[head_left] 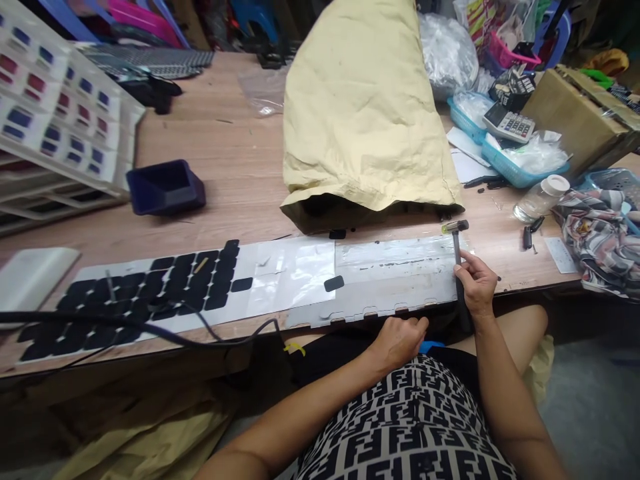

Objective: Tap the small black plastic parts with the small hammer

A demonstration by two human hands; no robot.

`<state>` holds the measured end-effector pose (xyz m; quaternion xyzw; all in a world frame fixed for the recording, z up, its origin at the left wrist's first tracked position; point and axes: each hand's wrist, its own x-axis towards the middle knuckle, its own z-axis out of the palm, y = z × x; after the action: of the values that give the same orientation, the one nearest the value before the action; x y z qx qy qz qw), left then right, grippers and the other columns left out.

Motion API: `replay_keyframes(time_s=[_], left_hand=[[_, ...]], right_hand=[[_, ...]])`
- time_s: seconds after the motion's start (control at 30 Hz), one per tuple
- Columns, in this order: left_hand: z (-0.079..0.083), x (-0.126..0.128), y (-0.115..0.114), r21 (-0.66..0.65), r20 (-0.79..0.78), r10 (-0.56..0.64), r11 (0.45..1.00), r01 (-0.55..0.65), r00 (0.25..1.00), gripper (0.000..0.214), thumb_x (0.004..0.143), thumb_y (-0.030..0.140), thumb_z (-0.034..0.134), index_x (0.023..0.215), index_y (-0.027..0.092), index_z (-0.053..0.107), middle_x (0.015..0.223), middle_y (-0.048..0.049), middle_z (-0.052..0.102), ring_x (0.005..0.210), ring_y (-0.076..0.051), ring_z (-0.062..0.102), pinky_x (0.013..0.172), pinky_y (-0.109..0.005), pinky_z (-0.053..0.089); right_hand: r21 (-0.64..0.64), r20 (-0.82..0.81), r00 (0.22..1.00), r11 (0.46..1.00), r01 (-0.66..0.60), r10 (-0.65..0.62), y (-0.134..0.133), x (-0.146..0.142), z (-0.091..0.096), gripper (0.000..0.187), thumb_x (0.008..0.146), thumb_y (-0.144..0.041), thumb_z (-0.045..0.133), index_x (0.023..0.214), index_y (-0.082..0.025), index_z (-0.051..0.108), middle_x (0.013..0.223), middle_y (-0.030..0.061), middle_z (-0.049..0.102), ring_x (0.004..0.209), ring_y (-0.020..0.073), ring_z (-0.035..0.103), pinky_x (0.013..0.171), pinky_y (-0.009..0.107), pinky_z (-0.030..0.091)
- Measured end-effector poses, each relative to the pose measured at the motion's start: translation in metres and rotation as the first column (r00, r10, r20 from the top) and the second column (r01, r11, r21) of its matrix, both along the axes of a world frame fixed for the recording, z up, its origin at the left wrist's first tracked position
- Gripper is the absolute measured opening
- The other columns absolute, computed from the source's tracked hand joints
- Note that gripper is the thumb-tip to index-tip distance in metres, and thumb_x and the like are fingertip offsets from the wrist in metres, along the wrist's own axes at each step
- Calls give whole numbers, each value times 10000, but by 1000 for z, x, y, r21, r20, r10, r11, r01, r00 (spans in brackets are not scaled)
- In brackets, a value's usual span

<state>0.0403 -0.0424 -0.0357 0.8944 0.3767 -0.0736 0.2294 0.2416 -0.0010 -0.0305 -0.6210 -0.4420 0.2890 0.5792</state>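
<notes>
My right hand [477, 283] is wrapped round the dark handle of a small hammer [457, 260]. The hammer stands upright at the right end of a grey metal plate [400, 283], its head up and one face yellowish. Close to the table's front edge, my left hand [400, 341] is curled closed; whatever it may hold is hidden. Left of the plate a white sheet [295, 273] carries rows of black rounded pieces [193, 273]. A single black piece [334, 283] lies where sheet and plate meet.
A large tan paper sack [370, 107] lies behind the plate with its mouth facing me. A dark blue bin [167, 188] and white crate [65, 100] stand left. Blue baskets [520, 170], a glass jar [537, 200] and a cardboard box [575, 120] stand right. A black cable [150, 327] crosses the sheet.
</notes>
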Motion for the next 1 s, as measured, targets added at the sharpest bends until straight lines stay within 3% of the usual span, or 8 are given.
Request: replay_keyframes(time_s=[0.13, 0.27, 0.37, 0.47, 0.57, 0.63, 0.83, 1.0], left_hand=[[13, -4, -1, -164, 49, 152, 976, -142, 987, 382, 933, 303, 599, 1296, 190, 645, 945, -101, 774, 874, -294, 732, 702, -343, 516], [36, -10, 28, -436, 312, 249, 895, -94, 917, 331, 864, 412, 701, 1123, 212, 751, 729, -17, 735, 648, -185, 668, 589, -266, 456], [42, -5, 84, -338, 453, 476, 874, -349, 754, 289, 872, 407, 678, 1033, 183, 764, 708, -19, 715, 608, -159, 618, 570, -260, 439], [35, 8, 155, -167, 558, 596, 763, -625, 578, 271, 888, 359, 640, 1040, 160, 744, 812, -52, 733, 732, -186, 649, 653, -278, 468], [24, 24, 212, -60, 514, 694, 615, -786, 504, 285, 880, 418, 635, 957, 163, 734, 900, -106, 740, 896, -255, 678, 772, -326, 484], [17, 33, 233, -27, 437, 753, 557, -830, 492, 324, 854, 472, 655, 912, 161, 721, 955, -155, 737, 955, -313, 680, 802, -371, 486], [9, 36, 246, -34, 301, 814, 531, -847, 498, 279, 831, 441, 670, 863, 166, 709, 1008, -191, 728, 977, -356, 685, 805, -417, 486], [22, 11, 217, -50, 326, 758, 611, -790, 565, 216, 787, 400, 714, 893, 217, 755, 918, -96, 741, 910, -306, 674, 741, -364, 462]], right_hand=[[-3, 21, 1000, 1000, -5, 5, -1, 0, -1, 371, 779, -299, 711, 1130, -187, 761, 638, -48, 533, 593, 122, 524, 563, 264, 419], [-4, 41, 999, 1000, -14, 14, -1, 0, -2, 381, 787, -304, 706, 1143, -177, 753, 649, -45, 535, 595, 119, 514, 563, 261, 418], [-7, 70, 997, 1000, -17, 17, -1, -2, -1, 389, 800, -305, 699, 1162, -173, 748, 666, -41, 529, 599, 116, 493, 562, 258, 415], [-21, 121, 992, 1000, -13, 16, -2, -3, 0, 383, 809, -305, 689, 1165, -176, 749, 683, -41, 506, 589, 108, 450, 551, 253, 401], [-27, 162, 986, 999, -28, 32, -2, -3, 0, 380, 816, -299, 675, 1167, -176, 749, 693, -42, 496, 587, 104, 433, 561, 255, 403], [-23, 171, 984, 999, -36, 39, -2, -3, 0, 380, 818, -295, 669, 1168, -173, 749, 690, -44, 485, 591, 104, 433, 578, 260, 411], [-32, 166, 985, 999, -31, 36, -2, -3, 1, 394, 816, -295, 667, 1181, -169, 745, 687, -45, 472, 585, 101, 411, 579, 261, 413], [-39, 175, 984, 998, -39, 45, -3, -3, -1, 397, 824, -310, 661, 1189, -176, 745, 691, -42, 483, 583, 105, 421, 578, 261, 417]])
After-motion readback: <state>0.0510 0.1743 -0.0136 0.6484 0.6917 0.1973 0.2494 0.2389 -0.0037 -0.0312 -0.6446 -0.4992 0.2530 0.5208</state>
